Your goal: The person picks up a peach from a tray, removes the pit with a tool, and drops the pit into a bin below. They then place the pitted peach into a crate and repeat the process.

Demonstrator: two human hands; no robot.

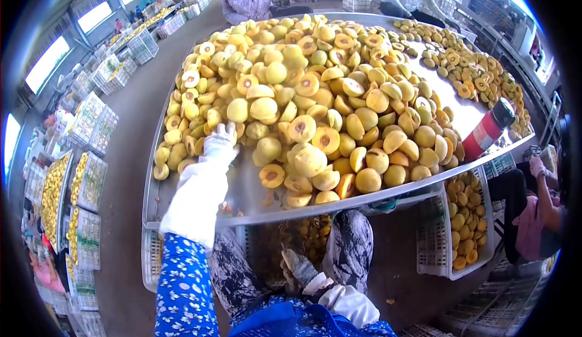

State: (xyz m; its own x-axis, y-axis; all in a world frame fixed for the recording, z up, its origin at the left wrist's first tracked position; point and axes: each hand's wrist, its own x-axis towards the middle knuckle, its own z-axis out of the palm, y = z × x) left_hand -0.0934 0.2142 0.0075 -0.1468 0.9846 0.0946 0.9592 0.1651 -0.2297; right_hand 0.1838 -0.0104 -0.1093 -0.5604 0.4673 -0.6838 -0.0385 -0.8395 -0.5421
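Blue cloth [285, 320] lay nearest. Right hand [298, 268] hung between knees [350, 231], grip unclear. Left hand [222, 140], fingers [231, 128] slightly spread, reached edge of yellow fruit [310, 160] on metal tabletop [245, 182].

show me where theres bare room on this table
The table is bare either side of the white sleeve, up to the main heap, and in the glaring strip between that and the right heap. Its middle and far side are crowded.

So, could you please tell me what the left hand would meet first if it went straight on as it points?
The left hand would most likely meet the heap of yellow fruit just past its fingertips, though the exact depth is hard to judge.
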